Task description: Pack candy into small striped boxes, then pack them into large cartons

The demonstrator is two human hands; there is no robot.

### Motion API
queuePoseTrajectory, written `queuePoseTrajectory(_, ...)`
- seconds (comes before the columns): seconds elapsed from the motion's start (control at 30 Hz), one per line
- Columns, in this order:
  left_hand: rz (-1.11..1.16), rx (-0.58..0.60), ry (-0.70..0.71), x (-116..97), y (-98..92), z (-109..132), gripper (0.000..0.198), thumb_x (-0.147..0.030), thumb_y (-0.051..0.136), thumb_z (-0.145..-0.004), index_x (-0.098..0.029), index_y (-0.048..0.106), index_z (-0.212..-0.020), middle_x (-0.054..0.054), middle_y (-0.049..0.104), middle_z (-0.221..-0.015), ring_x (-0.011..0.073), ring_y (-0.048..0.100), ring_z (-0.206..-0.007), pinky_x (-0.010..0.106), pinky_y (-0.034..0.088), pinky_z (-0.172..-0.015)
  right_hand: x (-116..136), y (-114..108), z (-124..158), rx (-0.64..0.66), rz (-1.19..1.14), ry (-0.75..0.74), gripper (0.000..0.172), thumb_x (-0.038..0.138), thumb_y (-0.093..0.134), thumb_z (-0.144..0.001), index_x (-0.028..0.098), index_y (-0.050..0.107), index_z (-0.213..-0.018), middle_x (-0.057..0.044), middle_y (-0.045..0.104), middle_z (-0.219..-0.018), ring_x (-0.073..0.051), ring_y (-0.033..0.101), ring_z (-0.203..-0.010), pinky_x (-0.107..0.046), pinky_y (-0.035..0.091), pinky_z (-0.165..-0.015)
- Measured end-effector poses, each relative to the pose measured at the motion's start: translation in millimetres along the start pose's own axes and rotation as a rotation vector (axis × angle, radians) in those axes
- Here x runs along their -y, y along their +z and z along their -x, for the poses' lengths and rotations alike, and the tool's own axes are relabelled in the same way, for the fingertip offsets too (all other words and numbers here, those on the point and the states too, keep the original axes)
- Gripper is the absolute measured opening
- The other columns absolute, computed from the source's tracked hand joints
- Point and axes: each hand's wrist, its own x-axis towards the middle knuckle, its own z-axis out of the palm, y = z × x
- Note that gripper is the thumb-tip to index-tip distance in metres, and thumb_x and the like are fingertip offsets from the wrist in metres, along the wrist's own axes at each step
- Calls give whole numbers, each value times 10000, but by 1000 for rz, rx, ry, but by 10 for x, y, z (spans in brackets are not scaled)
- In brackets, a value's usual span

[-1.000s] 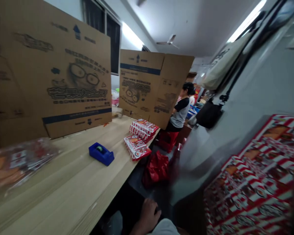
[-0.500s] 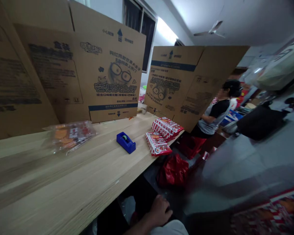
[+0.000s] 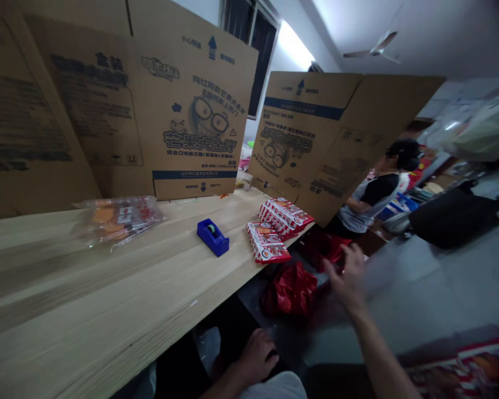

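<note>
My left hand (image 3: 256,354) rests on my dark-clad leg below the table edge, fingers loosely bent over it, thumb apart, with nothing seen in it. Out over the floor to the right, my right hand (image 3: 349,277) is raised and blurred, its fingers spread and nothing in it. Closest to it are a crumpled red plastic bag (image 3: 291,291) and, beyond, more red plastic (image 3: 324,249). Flat red-and-white snack packs (image 3: 268,244) lie at the table's right edge, with a small stack of similar packs (image 3: 286,215) just behind. A blue tape dispenser (image 3: 213,237) stands left of them.
Clear plastic bags with orange pieces (image 3: 118,221) lie on the wooden table (image 3: 108,299). Large printed cardboard sheets (image 3: 199,127) stand along its back. A person (image 3: 361,205) is beyond the right sheet. More printed packs (image 3: 478,363) show blurred at lower right.
My right hand and forearm have come into clear view at the right, extended forward with fingers spread. My left hand stays on my leg. The view has shifted slightly.
</note>
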Motion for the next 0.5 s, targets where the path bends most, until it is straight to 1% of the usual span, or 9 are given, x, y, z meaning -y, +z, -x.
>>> queuePoseTrajectory(0.07, 26, -16, 3, 41, -8, 20, 171, -271, 621, -805, -197, 692, -942, 65, 701, -1048, 217, 596, -1055, 428, 330, -1080, 236, 495, 243, 190, -156, -6, 594, 553, 430, -902, 130, 441, -1318, -218, 420, -1380, -336, 387, -1321, -533, 391, -1021)
queuePoseTrajectory(0.13, 57, -12, -9, 68, -35, 31, 223, -283, 607, -813, -216, 681, -1012, 63, 687, -1110, 224, 570, -1118, 452, 289, -1114, 509, 875, 516, 347, -250, -86, 592, 501, 424, -921, 130, 371, -1378, -220, 370, -1434, -326, 335, -1365, -517, 372, -1052)
queuePoseTrajectory(0.23, 93, 3, -81, 40, -158, 77, 285, -305, 601, -810, -246, 666, -1081, 65, 661, -1188, 246, 520, -1207, 483, 256, -1135, 940, 1175, 860, 485, -309, -285, 598, 428, 433, -939, 130, 290, -1437, -219, 261, -1516, -322, 235, -1421, -517, 324, -1089)
queuePoseTrajectory(0.3, 97, 10, -176, -43, -339, 197, 330, -342, 639, -778, -292, 662, -1103, 54, 643, -1233, 260, 509, -1231, 464, 301, -1117, 1196, 1279, 1017, 550, -328, -368, 579, 393, 425, -950, 130, 283, -1446, -217, 249, -1527, -315, 208, -1434, -524, 295, -1104)
queuePoseTrajectory(0.37, 97, 17, -262, -156, -643, 456, 389, -408, 667, -753, -341, 649, -1136, 41, 646, -1229, 265, 553, -1181, 424, 400, -1046, 1399, 1384, 1136, 591, -337, -390, 560, 376, 421, -953, 126, 301, -1440, -219, 258, -1527, -314, 203, -1438, -535, 272, -1111)
queuePoseTrajectory(0.4, 99, 8, -280, -208, -850, 644, 440, -444, 652, -766, -328, 625, -1189, 48, 659, -1199, 267, 590, -1125, 414, 453, -990, 1477, 1444, 1187, 603, -338, -391, 558, 374, 426, -950, 121, 313, -1435, -221, 263, -1526, -315, 207, -1437, -537, 268, -1111)
queuePoseTrajectory(0.43, 106, -5, -268, -249, -1094, 867, 489, -469, 626, -790, -313, 585, -1252, 53, 655, -1208, 258, 605, -1101, 403, 477, -965, 1538, 1508, 1235, 611, -337, -396, 558, 375, 434, -947, 112, 329, -1428, -225, 273, -1522, -317, 218, -1434, -536, 268, -1108)
queuePoseTrajectory(0.47, 91, -51, -245, -274, -1370, 1119, 514, -489, 600, -816, -319, 545, -1297, 46, 630, -1259, 246, 591, -1132, 395, 467, -989, 1583, 1571, 1283, 611, -333, -408, 553, 375, 437, -945, 102, 351, -1418, -230, 292, -1514, -319, 239, -1427, -533, 271, -1103)
queuePoseTrajectory(0.5, 36, -149, -267, -285, -1670, 1389, 513, -492, 555, -852, -334, 501, -1337, 41, 592, -1321, 235, 566, -1177, 391, 451, -1015, 1614, 1627, 1330, 599, -328, -429, 536, 371, 431, -948, 93, 380, -1403, -235, 320, -1500, -320, 270, -1415, -532, 276, -1095)
